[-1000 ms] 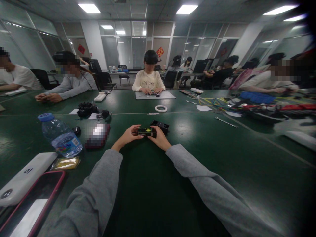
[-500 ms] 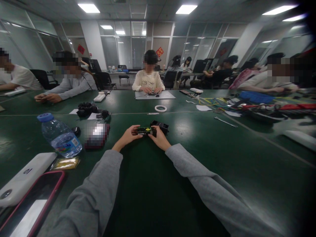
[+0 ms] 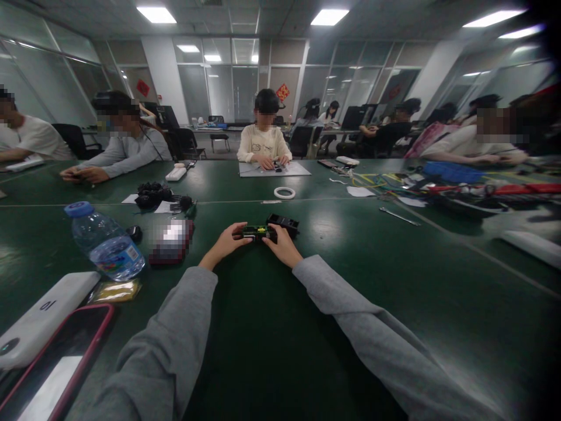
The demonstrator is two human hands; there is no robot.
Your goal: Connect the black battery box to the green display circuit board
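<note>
A broad dark-green surface (image 3: 438, 280) spreads across the scene, with a red-edged phone (image 3: 59, 356) at its near left and a blue-capped bottle (image 3: 107, 245) farther back on that side. Around the middle, the left hand (image 3: 230, 240) and right hand (image 3: 284, 245) face each other. A black case (image 3: 287, 223) lies just beyond the right hand. Smallest, a circuit board (image 3: 254, 232) sits between the hands, each narrow grip holding one end.

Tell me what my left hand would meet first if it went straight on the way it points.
The green circuit board, which the left hand holds; beyond it, probably the right hand, though depth is unclear.
</note>
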